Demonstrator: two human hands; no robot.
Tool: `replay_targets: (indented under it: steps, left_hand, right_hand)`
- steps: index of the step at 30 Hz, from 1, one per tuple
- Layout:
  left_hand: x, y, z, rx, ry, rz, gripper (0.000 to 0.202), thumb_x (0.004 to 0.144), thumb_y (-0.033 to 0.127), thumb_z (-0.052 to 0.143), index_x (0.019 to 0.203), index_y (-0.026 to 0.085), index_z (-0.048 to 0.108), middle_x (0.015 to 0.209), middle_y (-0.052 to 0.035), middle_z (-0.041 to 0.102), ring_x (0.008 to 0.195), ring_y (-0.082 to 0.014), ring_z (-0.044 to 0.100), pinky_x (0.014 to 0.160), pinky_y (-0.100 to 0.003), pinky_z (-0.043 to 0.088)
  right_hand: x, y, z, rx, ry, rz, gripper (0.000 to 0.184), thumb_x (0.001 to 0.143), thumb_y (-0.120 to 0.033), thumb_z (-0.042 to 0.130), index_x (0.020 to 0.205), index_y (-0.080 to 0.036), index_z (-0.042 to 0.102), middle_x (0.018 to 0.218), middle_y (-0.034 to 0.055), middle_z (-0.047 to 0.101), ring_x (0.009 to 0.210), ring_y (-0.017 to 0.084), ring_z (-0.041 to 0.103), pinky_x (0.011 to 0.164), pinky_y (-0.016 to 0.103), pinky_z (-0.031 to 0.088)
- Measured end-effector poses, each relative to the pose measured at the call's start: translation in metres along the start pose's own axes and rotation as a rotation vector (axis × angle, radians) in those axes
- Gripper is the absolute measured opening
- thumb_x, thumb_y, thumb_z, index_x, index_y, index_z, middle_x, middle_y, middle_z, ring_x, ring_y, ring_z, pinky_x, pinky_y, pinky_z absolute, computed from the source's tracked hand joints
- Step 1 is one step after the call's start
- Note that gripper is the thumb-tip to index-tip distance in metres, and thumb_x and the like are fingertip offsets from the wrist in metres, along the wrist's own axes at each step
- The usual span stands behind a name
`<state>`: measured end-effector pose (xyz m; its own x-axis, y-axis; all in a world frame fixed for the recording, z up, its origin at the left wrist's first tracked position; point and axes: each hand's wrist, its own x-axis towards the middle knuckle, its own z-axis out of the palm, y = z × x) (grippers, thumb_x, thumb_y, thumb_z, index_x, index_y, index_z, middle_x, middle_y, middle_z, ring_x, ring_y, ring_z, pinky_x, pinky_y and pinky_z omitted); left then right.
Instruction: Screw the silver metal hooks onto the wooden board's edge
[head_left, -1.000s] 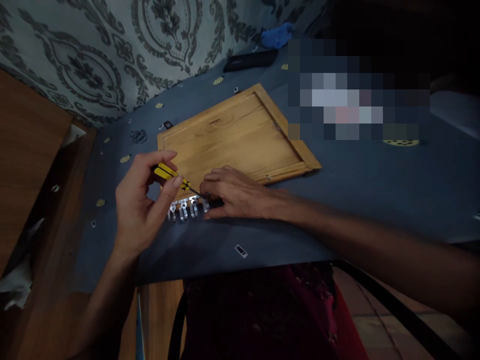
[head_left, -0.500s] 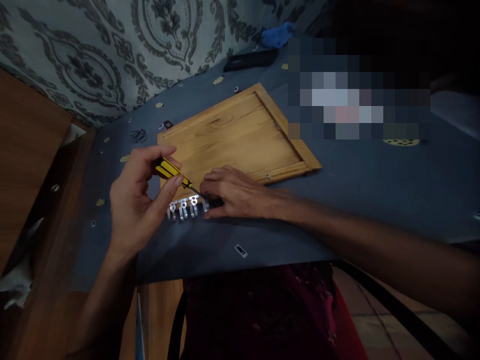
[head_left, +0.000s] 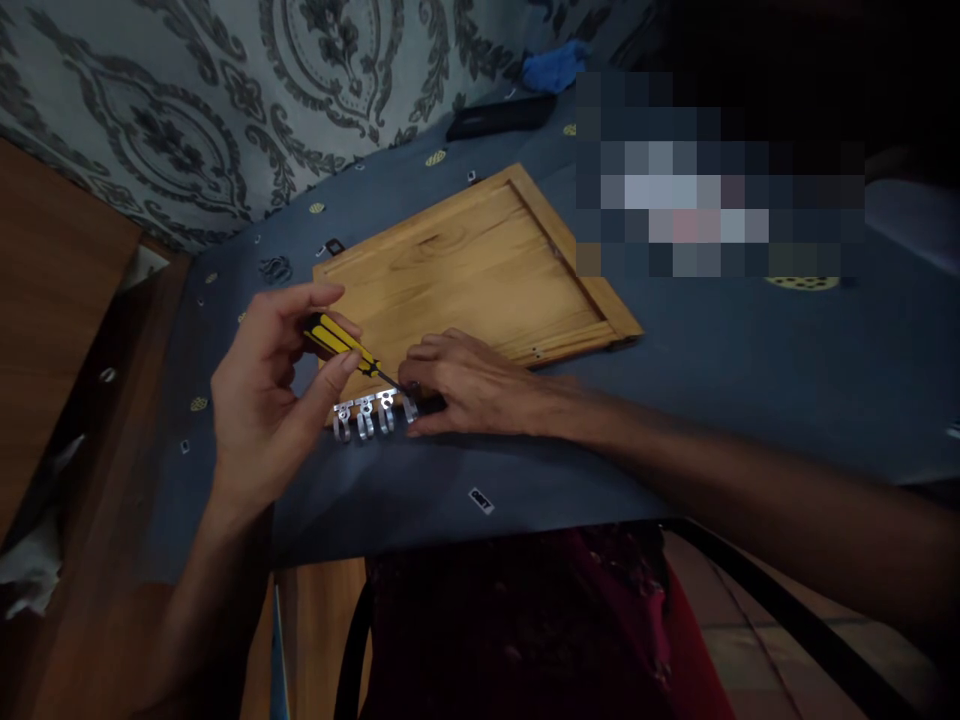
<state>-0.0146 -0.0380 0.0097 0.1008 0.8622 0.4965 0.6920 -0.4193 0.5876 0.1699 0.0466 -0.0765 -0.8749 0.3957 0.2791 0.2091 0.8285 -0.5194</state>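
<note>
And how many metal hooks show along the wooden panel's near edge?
4 in view: from left to right, the first hook, second hook and third hook in a row, then the fourth hook beside the right hand. That hand may hide more.

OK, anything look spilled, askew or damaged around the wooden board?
Nothing stands out: metal hooks sit in a row at the near edge of the wooden board, though the right hand hides part of that edge.

This looks like a room in a home, judging by the ornate, scroll-patterned wall (head_left: 334,40) at far left, the printed blue tablecloth (head_left: 750,370), the wooden furniture (head_left: 60,320) at left and the floor tiles (head_left: 765,660) at near right.
</note>
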Motion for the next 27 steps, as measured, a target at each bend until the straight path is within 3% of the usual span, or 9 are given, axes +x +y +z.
replay_targets:
  steps: [5, 17, 27]
  left_hand:
    - [-0.0020, 0.0014, -0.0045, 0.027, 0.046, -0.011, 0.032, 0.095, 0.033, 0.074, 0.126, 0.034, 0.065, 0.109, -0.0003, 0.069, 0.103, -0.0220, 0.071, 0.093, -0.042, 0.064]
    - [-0.0022, 0.0007, -0.0001, 0.032, 0.048, 0.019, 0.032, 0.092, 0.033, 0.077, 0.122, 0.031, 0.067, 0.102, -0.0022, 0.069, 0.095, -0.0212, 0.071, 0.083, -0.038, 0.064]
    - [-0.0029, 0.0013, 0.0015, 0.016, 0.040, -0.021, 0.028, 0.093, 0.031, 0.075, 0.120, 0.033, 0.067, 0.104, -0.0023, 0.070, 0.095, -0.0213, 0.070, 0.083, -0.039, 0.064]
  right_hand:
    - [-0.0001, -0.0010, -0.0013, -0.001, -0.013, 0.014, 0.041, 0.086, -0.048, 0.079, 0.104, -0.014, 0.068, 0.099, 0.0094, 0.068, 0.097, 0.026, 0.061, 0.085, 0.036, 0.039]
    - [0.0003, -0.0016, -0.0020, -0.001, -0.026, 0.017, 0.037, 0.085, -0.045, 0.081, 0.101, -0.014, 0.068, 0.096, 0.0085, 0.068, 0.094, 0.026, 0.061, 0.083, 0.035, 0.038]
    - [0.0006, -0.0013, -0.0012, 0.003, -0.016, 0.015, 0.038, 0.085, -0.046, 0.081, 0.102, -0.014, 0.069, 0.097, 0.0077, 0.068, 0.095, 0.025, 0.061, 0.083, 0.035, 0.038]
